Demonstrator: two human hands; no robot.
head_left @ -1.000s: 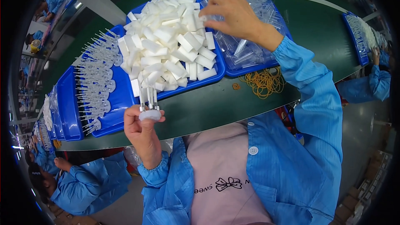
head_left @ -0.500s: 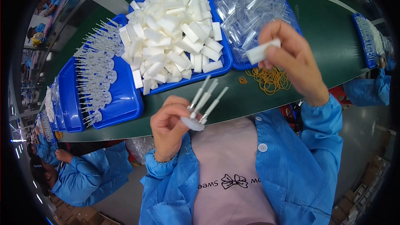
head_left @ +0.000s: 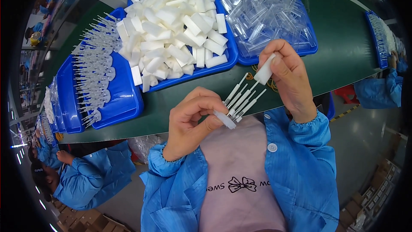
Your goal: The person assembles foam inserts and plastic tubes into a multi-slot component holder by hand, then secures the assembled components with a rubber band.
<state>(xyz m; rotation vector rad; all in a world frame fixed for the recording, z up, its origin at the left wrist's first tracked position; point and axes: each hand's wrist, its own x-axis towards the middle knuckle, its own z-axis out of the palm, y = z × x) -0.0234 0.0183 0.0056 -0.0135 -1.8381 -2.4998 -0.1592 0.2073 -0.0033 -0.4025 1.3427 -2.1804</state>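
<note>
A white rectangular plastic cap [head_left: 263, 72], pinched in the right hand [head_left: 288, 77], is being slid onto thin white plastic applicator sticks [head_left: 240, 99] gripped by the left hand [head_left: 193, 118] at seven o'clock; next, push it home squarely.

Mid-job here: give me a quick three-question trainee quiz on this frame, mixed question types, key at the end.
1. True or false: the left hand pinches a bunch of white sticks.
2. The right hand holds: A) a rubber band B) a white cap C) a clear tube
3. Fill in: the tray of white caps sits between the clear tubes and a tray of ______.

Key: 1 true; 2 B; 3 sticks.
</note>
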